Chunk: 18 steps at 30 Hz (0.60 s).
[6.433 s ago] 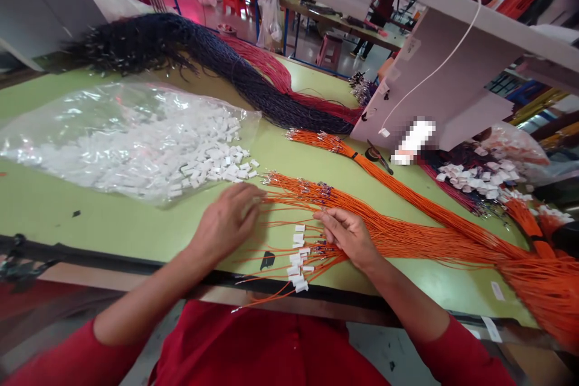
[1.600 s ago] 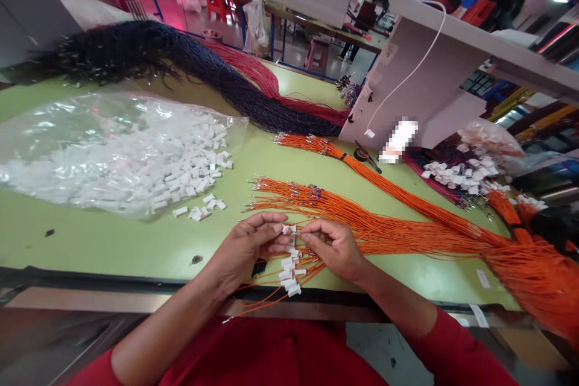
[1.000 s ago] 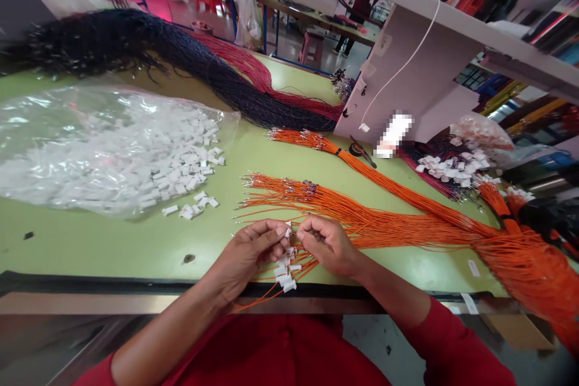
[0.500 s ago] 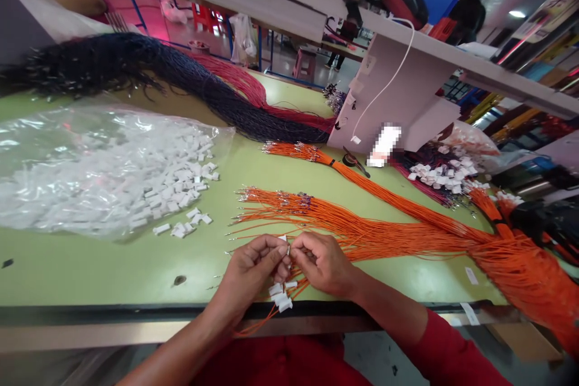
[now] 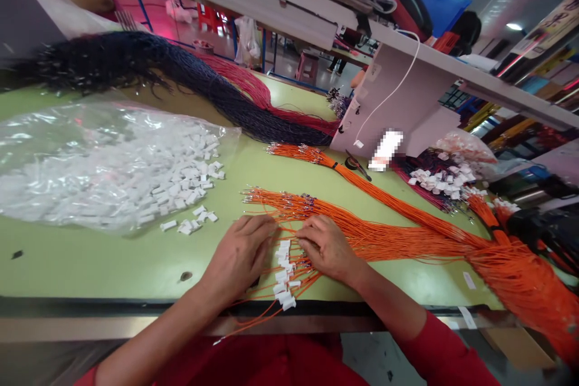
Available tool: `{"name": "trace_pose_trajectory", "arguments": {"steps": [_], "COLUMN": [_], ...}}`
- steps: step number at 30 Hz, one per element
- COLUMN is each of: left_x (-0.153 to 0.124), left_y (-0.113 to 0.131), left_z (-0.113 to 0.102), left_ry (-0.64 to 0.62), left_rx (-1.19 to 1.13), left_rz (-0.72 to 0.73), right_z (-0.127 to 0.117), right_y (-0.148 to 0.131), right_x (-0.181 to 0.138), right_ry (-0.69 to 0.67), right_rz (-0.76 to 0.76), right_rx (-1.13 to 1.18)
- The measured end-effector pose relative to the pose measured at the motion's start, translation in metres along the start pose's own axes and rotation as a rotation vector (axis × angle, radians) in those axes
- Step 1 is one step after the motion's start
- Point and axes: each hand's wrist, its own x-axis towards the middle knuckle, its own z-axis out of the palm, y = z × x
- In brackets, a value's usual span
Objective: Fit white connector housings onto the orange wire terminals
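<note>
Palm down, my left hand [image 5: 242, 253] has its fingers drawn together at the left ends of the orange wires [image 5: 384, 238]. A thin orange wire runs from its fingertips toward my right hand [image 5: 328, 250], which has its fingers bent and pinched on the wires. The exact grip of the left fingertips is partly hidden. Between and just below the hands lies a row of white connector housings [image 5: 281, 277] fitted on orange wires. Bare metal terminals tip the loose wire ends beyond my left hand.
At the left lies a clear plastic bag [image 5: 67, 114] full of white housings, a few loose beside it. Dark blue wires [image 5: 217, 90] and red wires [image 5: 253, 84] stretch along the back. A tied orange bundle [image 5: 375, 187], black scissors [image 5: 357, 164] and a grey partition [image 5: 393, 90] stand beyond.
My hands have moved apart and slightly up the table, away from the white housing they were pinching. That housing now lies in the row. The view has shifted slightly.
</note>
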Motion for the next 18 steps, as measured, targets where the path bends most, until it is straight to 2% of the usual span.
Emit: {"name": "trace_pose_trajectory", "arguments": {"steps": [4, 7, 12, 18], "left_x": [0.003, -0.002, -0.017, -0.029], "left_y": [-0.001, 0.004, 0.012, 0.01], "left_z": [-0.001, -0.002, -0.003, -0.001], "left_ry": [-0.095, -0.118, -0.124, -0.12], "left_rx": [0.154, 0.217, 0.181, 0.14], "left_rz": [0.03, 0.024, 0.048, 0.172], "right_z": [-0.004, -0.007, -0.011, -0.013], "right_y": [-0.003, -0.005, -0.014, -0.022], "right_x": [0.0, -0.002, -0.015, -0.027], "right_ry": [-0.036, -0.061, -0.144, -0.143], "right_rz": [-0.067, -0.095, -0.095, -0.049], "right_rx": [0.067, 0.111, 0.207, 0.215]}}
